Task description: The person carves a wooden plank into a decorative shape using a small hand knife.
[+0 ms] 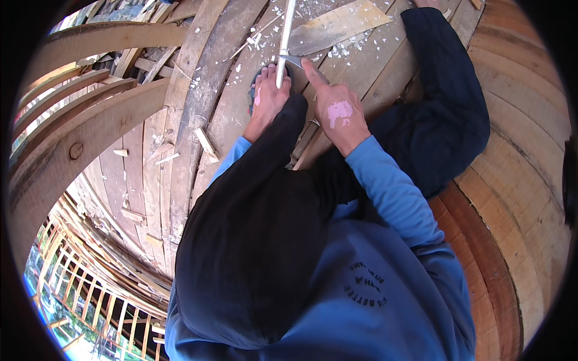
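A thin pale wooden stick (287, 30) runs from the top edge down to my left hand (269, 103), which holds its near end low over the planks. The dark rim of a sandal (251, 96) shows beside that hand. My right hand (340, 114), with a pink patch on its back, is closed round a knife. Its forefinger lies along the tool, and the short grey knife blade (292, 60) touches the stick. The knife's handle is mostly hidden in the fist. My dark-clad left knee covers part of the left forearm.
A wide loose board (337, 27) lies ahead, with pale wood shavings (349, 48) strewn about. Small offcuts (206, 144) lie on the plank floor (150, 180) to the left. Curved timber ribs (90, 129) rise at left; a planked wall (518, 150) curves up at right.
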The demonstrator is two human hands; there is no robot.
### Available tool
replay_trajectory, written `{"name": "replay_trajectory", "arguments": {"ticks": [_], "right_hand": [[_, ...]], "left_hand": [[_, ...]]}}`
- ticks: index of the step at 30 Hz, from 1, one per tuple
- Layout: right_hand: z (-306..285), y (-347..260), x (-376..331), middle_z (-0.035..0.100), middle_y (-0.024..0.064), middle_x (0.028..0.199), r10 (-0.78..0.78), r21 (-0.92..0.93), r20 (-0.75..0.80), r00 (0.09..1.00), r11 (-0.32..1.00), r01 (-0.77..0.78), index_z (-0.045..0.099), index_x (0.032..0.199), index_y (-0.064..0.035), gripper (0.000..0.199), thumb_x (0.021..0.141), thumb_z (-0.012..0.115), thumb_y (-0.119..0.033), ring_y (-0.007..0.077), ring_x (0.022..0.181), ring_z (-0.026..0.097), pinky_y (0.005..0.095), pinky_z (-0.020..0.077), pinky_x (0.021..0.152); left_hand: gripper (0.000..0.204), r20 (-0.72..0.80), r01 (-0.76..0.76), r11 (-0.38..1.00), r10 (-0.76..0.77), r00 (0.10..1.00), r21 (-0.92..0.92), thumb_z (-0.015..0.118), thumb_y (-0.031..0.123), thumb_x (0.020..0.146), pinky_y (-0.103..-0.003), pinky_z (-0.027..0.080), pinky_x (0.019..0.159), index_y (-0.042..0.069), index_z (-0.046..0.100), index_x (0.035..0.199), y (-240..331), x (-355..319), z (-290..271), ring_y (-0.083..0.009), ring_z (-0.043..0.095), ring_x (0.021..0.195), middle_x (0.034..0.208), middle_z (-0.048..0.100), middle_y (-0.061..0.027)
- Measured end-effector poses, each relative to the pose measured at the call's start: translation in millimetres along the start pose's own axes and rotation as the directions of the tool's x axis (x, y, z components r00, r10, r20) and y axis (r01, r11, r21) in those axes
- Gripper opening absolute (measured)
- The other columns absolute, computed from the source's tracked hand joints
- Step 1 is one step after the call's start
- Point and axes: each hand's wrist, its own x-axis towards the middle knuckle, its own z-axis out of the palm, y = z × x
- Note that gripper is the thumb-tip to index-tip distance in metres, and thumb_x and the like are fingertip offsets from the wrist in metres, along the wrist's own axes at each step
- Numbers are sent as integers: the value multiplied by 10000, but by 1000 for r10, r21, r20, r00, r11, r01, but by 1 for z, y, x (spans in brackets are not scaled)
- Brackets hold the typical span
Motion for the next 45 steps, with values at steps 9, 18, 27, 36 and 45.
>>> {"name": "replay_trajectory", "arguments": {"ticks": [9,18,27,36,45], "right_hand": [[-29,19,13,701,281,911,-254,60,77,964,966,250,585,1472,-96,603,876,555,-6,462,887,678,536,534,843],[-26,17,0,662,292,877,-269,193,41,962,947,256,576,1492,-161,618,904,541,26,499,823,633,566,502,798],[-53,12,-5,685,283,878,-305,167,27,952,940,297,606,1417,-6,590,829,565,27,466,861,663,536,516,814],[-54,8,-6,693,274,873,-314,170,35,949,937,304,621,1398,-14,564,838,568,26,459,868,676,532,523,805],[-42,5,-6,700,274,878,-303,178,13,953,939,296,625,1397,-25,549,849,592,4,466,851,678,540,530,804]], "left_hand": [[449,-1,-13,1000,13,1000,7,553,275,981,-607,369,1124,-41,635,1289,-3,-1,1,-526,508,1318,1391,579,-316],[506,84,96,993,-90,992,-68,543,297,994,-631,394,1092,-49,572,1362,-22,8,5,-564,528,1260,1346,587,-334],[431,86,-54,998,53,995,12,555,281,986,-603,407,1066,-2,616,1305,-26,2,4,-538,537,1231,1338,587,-301],[404,7,-121,987,123,992,-105,574,275,976,-570,367,1134,-16,662,1241,-30,-1,5,-530,503,1307,1393,578,-330],[428,45,-71,993,76,996,-91,567,281,983,-553,335,1185,-10,657,1285,-28,1,4,-539,466,1384,1471,535,-332]]}}
